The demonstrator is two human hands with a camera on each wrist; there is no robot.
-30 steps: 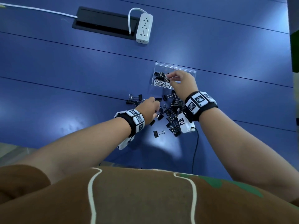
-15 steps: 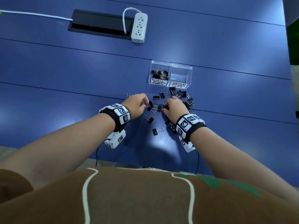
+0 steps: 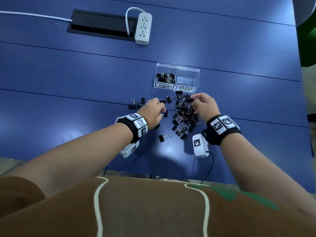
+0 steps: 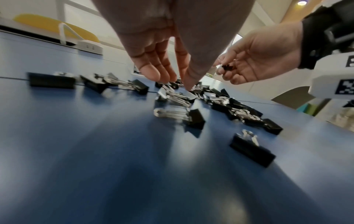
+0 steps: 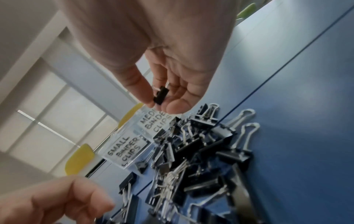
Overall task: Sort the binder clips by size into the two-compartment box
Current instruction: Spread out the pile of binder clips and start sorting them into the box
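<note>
Early in the sort: a few small clips boxed, most still loose on the surface.

The clear box (image 3: 177, 69) sits past the pile (image 3: 183, 117); its left half, labelled small, holds a handful of clips, while the right half, labelled medium, looks empty. The right hand (image 3: 204, 105) pinches one small clip (image 5: 161, 95) between thumb and fingertips, held above the pile just in front of the box. The left hand (image 3: 153, 112) reaches down with nearly straight fingers onto loose clips; I cannot tell whether its grip has closed on one. Dozens remain to sort. The surface (image 3: 68, 82) is blue, with a cable hatch (image 3: 100, 24) and a white power strip (image 3: 142, 28) at the far side. Pale walls and a window grid show behind.
</note>
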